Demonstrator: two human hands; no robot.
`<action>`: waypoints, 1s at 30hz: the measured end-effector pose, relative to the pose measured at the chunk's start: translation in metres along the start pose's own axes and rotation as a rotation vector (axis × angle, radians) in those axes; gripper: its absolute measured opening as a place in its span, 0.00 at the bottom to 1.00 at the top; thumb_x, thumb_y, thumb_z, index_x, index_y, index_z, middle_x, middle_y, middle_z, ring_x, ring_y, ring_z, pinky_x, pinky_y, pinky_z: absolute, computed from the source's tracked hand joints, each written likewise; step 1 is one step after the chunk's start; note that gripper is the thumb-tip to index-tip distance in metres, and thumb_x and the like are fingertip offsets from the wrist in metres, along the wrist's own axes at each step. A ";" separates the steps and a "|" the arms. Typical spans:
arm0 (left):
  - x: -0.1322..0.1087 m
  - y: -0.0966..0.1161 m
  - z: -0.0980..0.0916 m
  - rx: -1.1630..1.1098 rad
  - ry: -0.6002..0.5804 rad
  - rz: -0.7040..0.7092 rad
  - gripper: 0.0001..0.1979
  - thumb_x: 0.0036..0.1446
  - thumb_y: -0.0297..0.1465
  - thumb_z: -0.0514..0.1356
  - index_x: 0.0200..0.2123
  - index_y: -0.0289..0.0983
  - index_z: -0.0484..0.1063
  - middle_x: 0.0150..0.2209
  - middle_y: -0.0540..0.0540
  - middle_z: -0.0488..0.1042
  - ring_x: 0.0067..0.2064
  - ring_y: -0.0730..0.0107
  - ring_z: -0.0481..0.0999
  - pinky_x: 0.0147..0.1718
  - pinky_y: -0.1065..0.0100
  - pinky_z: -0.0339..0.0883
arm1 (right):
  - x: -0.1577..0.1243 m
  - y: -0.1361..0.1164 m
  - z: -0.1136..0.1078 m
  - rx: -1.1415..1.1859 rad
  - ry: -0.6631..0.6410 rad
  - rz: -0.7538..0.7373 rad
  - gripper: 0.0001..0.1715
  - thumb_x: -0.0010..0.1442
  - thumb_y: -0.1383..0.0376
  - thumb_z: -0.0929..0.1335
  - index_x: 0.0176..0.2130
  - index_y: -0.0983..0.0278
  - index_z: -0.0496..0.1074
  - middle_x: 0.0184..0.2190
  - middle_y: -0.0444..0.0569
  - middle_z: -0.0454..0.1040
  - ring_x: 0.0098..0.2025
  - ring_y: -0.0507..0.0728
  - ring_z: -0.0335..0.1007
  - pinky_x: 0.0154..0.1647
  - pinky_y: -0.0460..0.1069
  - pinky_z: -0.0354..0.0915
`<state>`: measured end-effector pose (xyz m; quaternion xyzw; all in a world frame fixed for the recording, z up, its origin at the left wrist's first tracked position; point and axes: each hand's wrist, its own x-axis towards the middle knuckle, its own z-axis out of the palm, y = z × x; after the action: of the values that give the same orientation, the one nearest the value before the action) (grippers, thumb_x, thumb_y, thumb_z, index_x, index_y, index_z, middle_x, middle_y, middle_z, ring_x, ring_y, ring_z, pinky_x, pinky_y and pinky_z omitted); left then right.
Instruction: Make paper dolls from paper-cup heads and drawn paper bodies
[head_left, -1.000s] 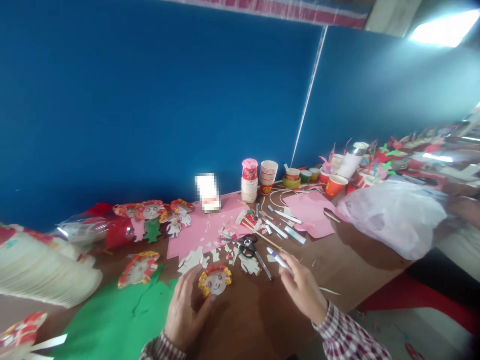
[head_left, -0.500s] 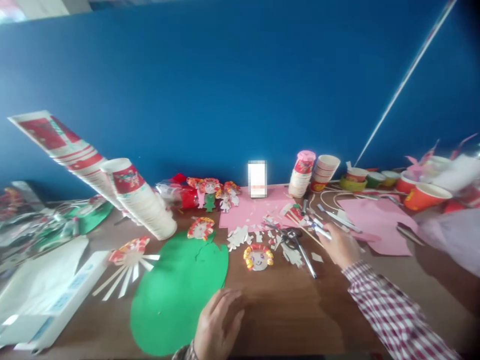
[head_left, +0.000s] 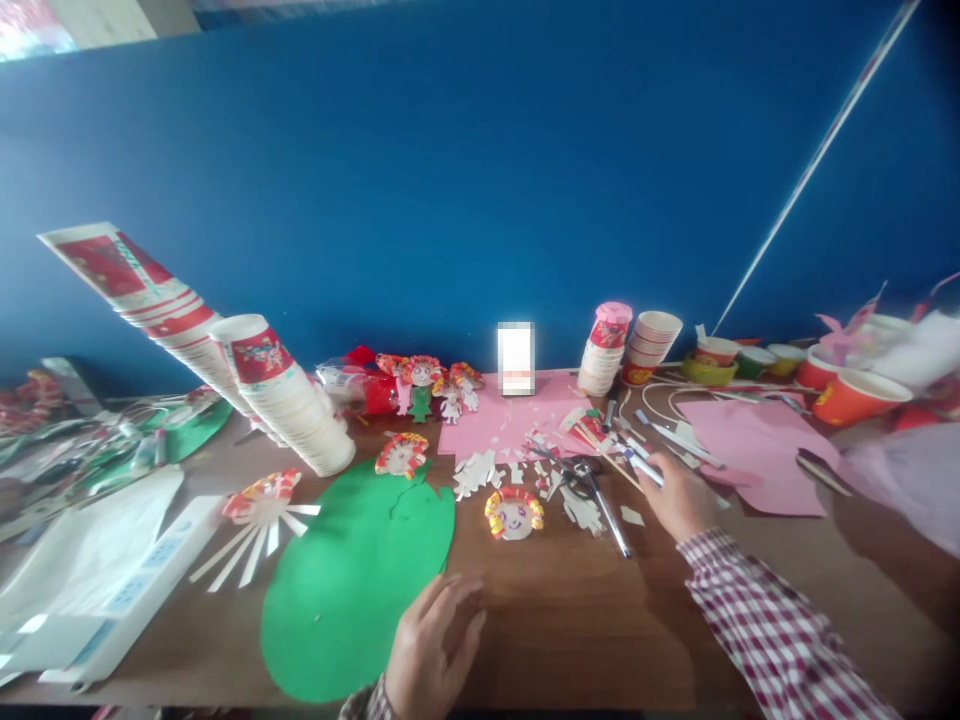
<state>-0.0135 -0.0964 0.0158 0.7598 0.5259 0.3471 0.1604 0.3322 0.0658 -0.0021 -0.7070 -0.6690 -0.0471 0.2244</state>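
At the right of the scraps, my right hand (head_left: 681, 497) has its fingers closed around a white marker (head_left: 643, 468) that lies among other pens. My left hand (head_left: 436, 640) rests by the near edge of the table, beside a large green paper sheet (head_left: 352, 600); its fingers are loosely bent, thumb apart, with nothing in them. Between the hands lies a small paper face with yellow and red curled hair (head_left: 515, 515). Scissors (head_left: 589, 475) and a silver pen (head_left: 613, 520) lie beside white paper scraps (head_left: 478, 474). Another curl-rimmed paper face (head_left: 402, 455) touches the green sheet.
Leaning stacks of paper cups (head_left: 292, 400) rise at left, near a cut-strip paper figure (head_left: 262, 510) and a white box (head_left: 135, 600). Pink paper (head_left: 757, 450) lies at right, before orange cups (head_left: 859, 397). Small paper dolls (head_left: 421, 390) stand against the blue partition (head_left: 450, 180).
My right hand has shifted slightly left and down at the white marker. My left hand stays almost in place. The view has steadied and moved a little.
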 end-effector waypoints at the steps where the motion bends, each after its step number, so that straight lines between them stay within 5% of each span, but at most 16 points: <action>1: 0.003 0.000 -0.001 0.003 -0.002 -0.005 0.13 0.59 0.26 0.53 0.47 0.41 0.65 0.42 0.43 0.73 0.45 0.65 0.74 0.44 0.65 0.71 | 0.000 -0.001 -0.001 0.010 0.007 -0.001 0.09 0.57 0.59 0.65 0.33 0.62 0.70 0.25 0.50 0.76 0.26 0.58 0.70 0.22 0.48 0.52; 9: 0.020 -0.014 -0.005 0.067 0.091 -0.034 0.12 0.59 0.29 0.55 0.46 0.40 0.67 0.42 0.44 0.73 0.44 0.66 0.73 0.43 0.67 0.69 | 0.007 -0.004 -0.002 0.023 0.017 -0.020 0.11 0.57 0.57 0.65 0.33 0.62 0.71 0.20 0.47 0.73 0.22 0.56 0.68 0.21 0.46 0.48; 17: 0.064 -0.034 -0.013 0.071 -0.038 -0.187 0.12 0.58 0.34 0.55 0.45 0.38 0.68 0.41 0.43 0.73 0.39 0.65 0.75 0.39 0.63 0.70 | 0.005 0.002 0.002 0.044 0.099 -0.033 0.10 0.56 0.60 0.65 0.35 0.63 0.71 0.24 0.48 0.76 0.25 0.57 0.70 0.22 0.46 0.51; 23: 0.079 -0.030 0.012 0.106 -0.100 -0.096 0.30 0.51 0.37 0.61 0.56 0.38 0.57 0.53 0.38 0.66 0.55 0.54 0.65 0.52 0.52 0.62 | -0.003 0.004 0.003 0.078 0.231 -0.097 0.16 0.60 0.55 0.62 0.36 0.65 0.71 0.28 0.51 0.77 0.26 0.56 0.70 0.25 0.46 0.53; 30: 0.088 -0.026 0.036 0.120 -0.082 -0.137 0.28 0.51 0.34 0.60 0.55 0.36 0.58 0.51 0.39 0.67 0.53 0.54 0.66 0.53 0.53 0.60 | -0.008 -0.004 -0.002 0.085 0.223 -0.070 0.16 0.60 0.57 0.63 0.40 0.65 0.72 0.28 0.49 0.77 0.25 0.55 0.69 0.25 0.47 0.54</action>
<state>0.0122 -0.0013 0.0058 0.7439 0.5895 0.2716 0.1593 0.3283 0.0580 -0.0022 -0.6633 -0.6657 -0.1048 0.3254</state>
